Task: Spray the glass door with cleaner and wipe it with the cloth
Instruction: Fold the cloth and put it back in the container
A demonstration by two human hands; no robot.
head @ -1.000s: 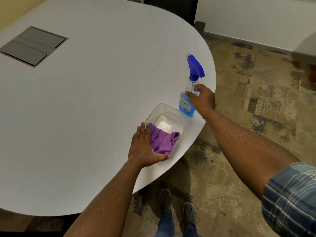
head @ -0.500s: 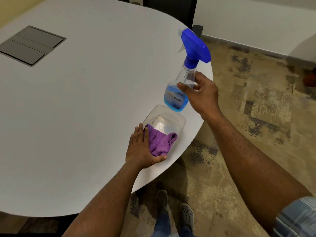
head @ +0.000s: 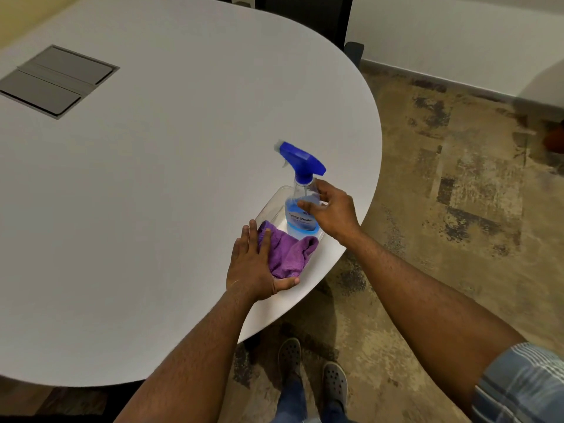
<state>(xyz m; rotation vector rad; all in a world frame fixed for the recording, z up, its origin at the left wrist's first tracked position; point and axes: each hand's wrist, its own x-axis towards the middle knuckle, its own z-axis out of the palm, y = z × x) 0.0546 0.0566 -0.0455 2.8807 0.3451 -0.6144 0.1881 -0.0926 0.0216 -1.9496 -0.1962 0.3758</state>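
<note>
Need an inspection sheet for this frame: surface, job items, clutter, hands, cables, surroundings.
Surface: rounded white table with a grey recessed hatch.
Job's things: clear spray bottle with blue trigger head and blue liquid upright in a clear plastic tray; crumpled purple cloth in the same tray. Glass door not in view.
Clutter: nothing seen.
Hands: left hand rests on the cloth, thumb under its edge; right hand at the bottle, fingers loosely curled, contact unclear.
Cables: nothing seen.
Surroundings: worn patchy floor, white wall, dark chair.
</note>
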